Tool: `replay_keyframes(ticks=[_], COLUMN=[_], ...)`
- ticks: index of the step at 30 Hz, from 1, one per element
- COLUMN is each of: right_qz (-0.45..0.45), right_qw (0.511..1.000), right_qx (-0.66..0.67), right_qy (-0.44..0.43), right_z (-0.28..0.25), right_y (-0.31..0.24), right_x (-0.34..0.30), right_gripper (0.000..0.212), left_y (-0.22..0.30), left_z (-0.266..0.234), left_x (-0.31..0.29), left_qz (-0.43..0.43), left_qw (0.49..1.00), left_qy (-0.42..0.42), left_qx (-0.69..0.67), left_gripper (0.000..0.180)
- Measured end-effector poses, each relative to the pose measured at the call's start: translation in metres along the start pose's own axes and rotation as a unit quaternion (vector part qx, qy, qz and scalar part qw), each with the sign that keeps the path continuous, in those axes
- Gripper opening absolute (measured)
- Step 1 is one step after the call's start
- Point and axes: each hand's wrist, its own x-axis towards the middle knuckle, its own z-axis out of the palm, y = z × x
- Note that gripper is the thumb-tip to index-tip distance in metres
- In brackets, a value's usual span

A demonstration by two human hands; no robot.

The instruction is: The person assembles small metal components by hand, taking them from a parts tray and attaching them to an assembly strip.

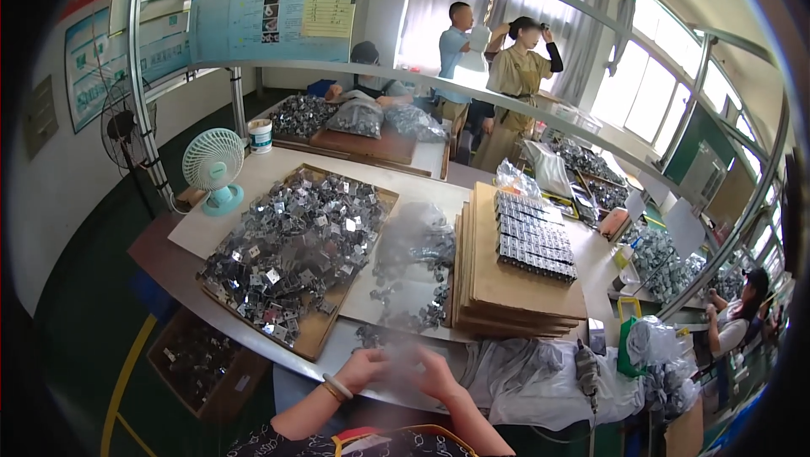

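At the table's near edge, my left hand [364, 369] and my right hand [437, 376] come together with fingers bent inward. A hazy smear in the picture covers the fingertips, and whatever they pinch cannot be made out. Just beyond them, small metal parts [413, 309] lie loose on the white tabletop, partly blurred by the same haze. To the left is a shallow wooden tray [319, 340] heaped with shiny bent metal pieces [291, 246]. On the right, a stack of brown boards [515, 301] carries tight rows of metal parts [536, 237].
A mint-green fan [214, 163] and a white tub [260, 136] stand at the far left. Plastic bags [540, 381] and a dark hand tool [586, 368] lie right of my hands. A box of parts [198, 364] sits low left. Several people are beyond the table.
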Motion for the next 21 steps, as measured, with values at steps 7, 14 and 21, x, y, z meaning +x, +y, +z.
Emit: replay_keyframes(ticks=[7,14,21], right_qz=[0.118,0.133,0.193], right_qw=[0.975,0.924,0.802], right_qx=[0.184,0.355,0.563], right_qy=[0.035,0.054,0.034], right_z=[0.013,0.008,0.010], right_y=[0.022,0.012,0.009], right_x=[-0.019,-0.024,-0.013], right_gripper=[0.026,0.015,0.012], left_y=[0.003,0.015,0.027], left_z=[0.009,0.017,0.029], left_x=[-0.006,-0.009,-0.017], left_qz=[0.042,0.099,0.098], left_qw=[0.999,0.988,0.992], left_qy=[-0.028,-0.051,-0.064], left_qx=[0.001,0.107,0.054], left_gripper=[0.018,0.014,0.011])
